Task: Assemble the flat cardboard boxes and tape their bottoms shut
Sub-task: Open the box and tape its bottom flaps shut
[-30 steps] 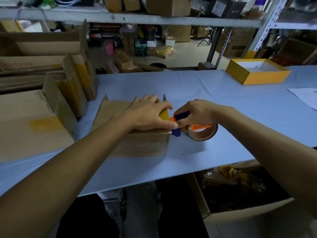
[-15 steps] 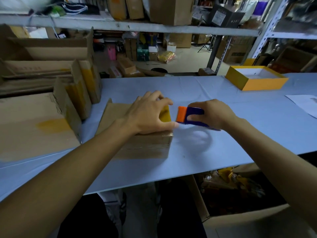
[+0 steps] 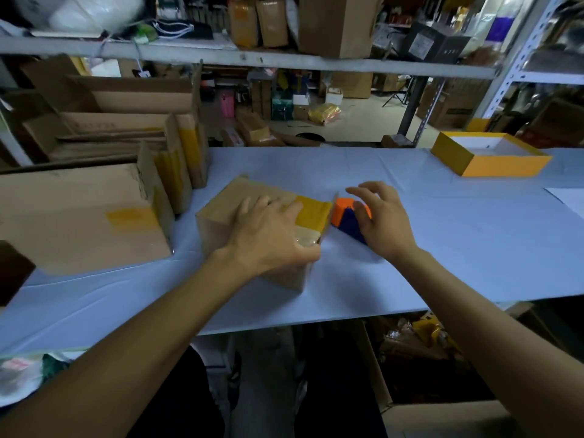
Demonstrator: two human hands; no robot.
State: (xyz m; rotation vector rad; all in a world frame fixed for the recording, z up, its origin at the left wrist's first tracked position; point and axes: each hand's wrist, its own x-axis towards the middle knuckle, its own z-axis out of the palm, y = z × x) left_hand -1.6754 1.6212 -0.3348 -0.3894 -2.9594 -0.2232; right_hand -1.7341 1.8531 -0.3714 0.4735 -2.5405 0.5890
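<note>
A small brown cardboard box point(image 3: 221, 213) sits on the pale blue table point(image 3: 458, 254), a strip of yellow tape point(image 3: 311, 211) running across its top to the right edge. My left hand point(image 3: 268, 232) lies flat on the box, thumb hooked over the right side. Just right of the box lies an orange and blue tape dispenser point(image 3: 346, 221). My right hand point(image 3: 382, 219) hovers over the dispenser with its fingers spread; the palm hides the dispenser's far part.
Several taped cardboard boxes point(image 3: 79, 216) stand and lean at the left. A yellow shallow box point(image 3: 493, 165) sits at the back right, a white sheet point(image 3: 568, 197) at the right edge. An open carton point(image 3: 442, 415) stands under the table's front edge.
My right hand has loosened off the tape dispenser and spread its fingers. The box has turned slightly under my left hand, and the taped end now shows.
</note>
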